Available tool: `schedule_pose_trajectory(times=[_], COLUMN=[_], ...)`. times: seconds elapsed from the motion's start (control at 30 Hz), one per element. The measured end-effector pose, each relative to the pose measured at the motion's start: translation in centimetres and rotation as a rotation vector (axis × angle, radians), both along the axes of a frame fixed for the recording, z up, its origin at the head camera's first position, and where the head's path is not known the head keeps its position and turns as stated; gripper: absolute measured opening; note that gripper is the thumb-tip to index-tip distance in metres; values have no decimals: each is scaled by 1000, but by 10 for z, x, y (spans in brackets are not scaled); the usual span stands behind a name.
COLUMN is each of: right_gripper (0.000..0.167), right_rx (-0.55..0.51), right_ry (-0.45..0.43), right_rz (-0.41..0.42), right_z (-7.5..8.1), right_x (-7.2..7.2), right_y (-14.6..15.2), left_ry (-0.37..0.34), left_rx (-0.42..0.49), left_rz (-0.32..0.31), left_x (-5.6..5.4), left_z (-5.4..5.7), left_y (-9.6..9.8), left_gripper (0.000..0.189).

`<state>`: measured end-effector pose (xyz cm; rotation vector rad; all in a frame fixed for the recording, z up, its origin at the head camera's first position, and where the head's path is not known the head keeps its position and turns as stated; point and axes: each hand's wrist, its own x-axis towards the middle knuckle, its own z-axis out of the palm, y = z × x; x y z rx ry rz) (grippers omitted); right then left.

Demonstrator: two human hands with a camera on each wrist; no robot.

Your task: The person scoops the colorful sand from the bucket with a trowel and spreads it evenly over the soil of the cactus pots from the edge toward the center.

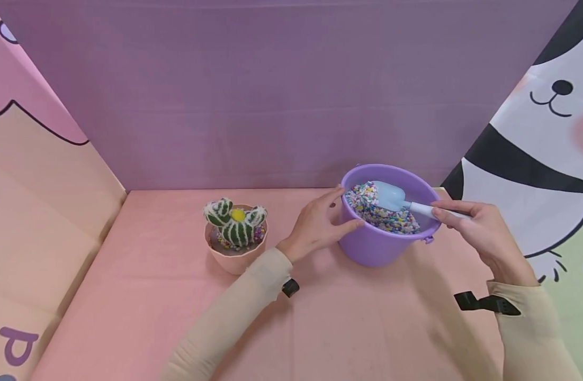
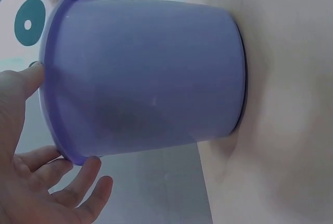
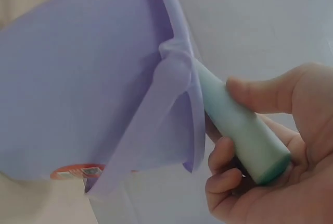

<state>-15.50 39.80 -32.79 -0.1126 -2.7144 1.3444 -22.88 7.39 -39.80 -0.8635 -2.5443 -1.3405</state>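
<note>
A purple bucket (image 1: 373, 251) stands on the right part of the table, partly filled with small multicoloured beads (image 1: 386, 218). My left hand (image 1: 316, 226) holds the bucket's rim from the left, thumb at the near side and fingers farther round. In the left wrist view the fingers (image 2: 86, 185) lie against the rim edge. With my right hand (image 1: 484, 228) I grip the pale handle (image 3: 242, 125) of a light blue scoop (image 1: 391, 196), thumb on top and fingers curled beneath. The scoop's blade lies inside the bucket on the beads, its handle crossing the right rim.
Left of the bucket, near my left forearm, a knitted cactus (image 1: 238, 233) with a yellow top sits in a pink pot (image 1: 236, 260). A purple backdrop (image 1: 291, 95) rises behind the table, and printed panels stand at both sides. The bucket's handle (image 3: 138, 125) hangs down outside.
</note>
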Motion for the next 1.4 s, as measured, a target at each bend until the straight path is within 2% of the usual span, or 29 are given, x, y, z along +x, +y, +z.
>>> schedule_pose_trajectory(times=[0.3, 0.5, 0.8, 1.03, 1.4], right_gripper=[16, 22, 31, 24, 22], right_rx=[-39, -53, -23, -40, -38], right_ry=[54, 56, 66, 62, 62], right_rz=[-49, -82, -85, -85, -78], right_z=[0, -1, -2, -5, -4], right_x=[3, 4, 5, 6, 8], right_y=[-10, -14, -13, -11, -12], left_ry=[-26, -35, -47, -50, -13], left_rx=[15, 29, 47, 59, -65], left_rz=[-1, -5, -9, -8, 25], left_x=[2, 1, 2, 2, 6], left_z=[0, 0, -2, -3, -1], left_y=[0, 0, 1, 1, 1], left_gripper=[85, 85, 85, 85, 84])
